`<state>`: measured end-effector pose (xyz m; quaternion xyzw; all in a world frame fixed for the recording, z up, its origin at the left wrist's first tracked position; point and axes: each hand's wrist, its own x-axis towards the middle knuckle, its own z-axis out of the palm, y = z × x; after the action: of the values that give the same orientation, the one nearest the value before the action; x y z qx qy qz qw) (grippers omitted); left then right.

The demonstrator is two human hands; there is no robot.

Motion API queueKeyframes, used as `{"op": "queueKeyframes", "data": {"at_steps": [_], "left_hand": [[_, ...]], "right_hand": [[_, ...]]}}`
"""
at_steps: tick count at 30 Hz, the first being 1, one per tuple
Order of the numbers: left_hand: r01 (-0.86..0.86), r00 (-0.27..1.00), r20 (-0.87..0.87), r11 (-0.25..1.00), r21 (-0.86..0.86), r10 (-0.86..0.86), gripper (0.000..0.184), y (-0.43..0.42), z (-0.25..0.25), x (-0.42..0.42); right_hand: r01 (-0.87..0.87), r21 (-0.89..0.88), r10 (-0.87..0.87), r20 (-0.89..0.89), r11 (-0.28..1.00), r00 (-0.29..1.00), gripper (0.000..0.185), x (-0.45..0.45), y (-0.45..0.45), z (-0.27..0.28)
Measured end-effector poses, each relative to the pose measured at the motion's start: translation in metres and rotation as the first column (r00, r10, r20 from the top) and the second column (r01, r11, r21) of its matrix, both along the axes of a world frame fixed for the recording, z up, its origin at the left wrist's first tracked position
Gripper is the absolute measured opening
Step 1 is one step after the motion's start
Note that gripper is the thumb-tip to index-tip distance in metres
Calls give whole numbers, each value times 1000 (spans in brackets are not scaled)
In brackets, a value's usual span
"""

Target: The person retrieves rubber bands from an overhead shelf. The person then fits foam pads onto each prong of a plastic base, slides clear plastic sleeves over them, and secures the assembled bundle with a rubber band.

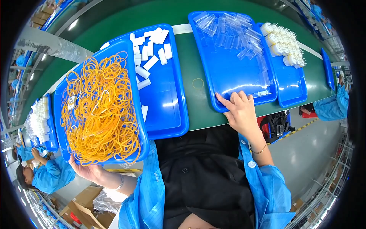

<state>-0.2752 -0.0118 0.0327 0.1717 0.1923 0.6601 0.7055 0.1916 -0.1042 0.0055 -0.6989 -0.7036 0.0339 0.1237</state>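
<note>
My left hand [87, 170] grips the near edge of a blue tray [142, 133] heaped with orange rubber bands [103, 114]; part of the hand is hidden under the tray. This tray overlaps another blue tray [162, 118] that holds white cylindrical pieces [151, 62]. At the front rim of a third blue tray [240, 76] is my right hand [240, 110], one finger stretched along the rim and the others bent over it. Clear plastic pieces [232, 36] lie mostly at that tray's far end.
A blue tray with white parts [282, 44] stands at the right on the green table [194, 107]. One loose rubber band [198, 83] lies between the trays. Co-workers in blue sleeves [57, 173] sit at both sides. A cardboard box [85, 204] is on the floor.
</note>
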Motion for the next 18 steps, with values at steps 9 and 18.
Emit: {"op": "queueKeyframes", "data": {"at_steps": [9,18], "left_hand": [[-24,999,-41,1000,16,24,44,13,0,3],[235,970,63,972,27,-236,43,35,4,36]], "right_hand": [[74,7,-74,-3,997,997,51,5,0,-6],[-7,14,8,-61,1000,998,49,0,-4,-3]]}}
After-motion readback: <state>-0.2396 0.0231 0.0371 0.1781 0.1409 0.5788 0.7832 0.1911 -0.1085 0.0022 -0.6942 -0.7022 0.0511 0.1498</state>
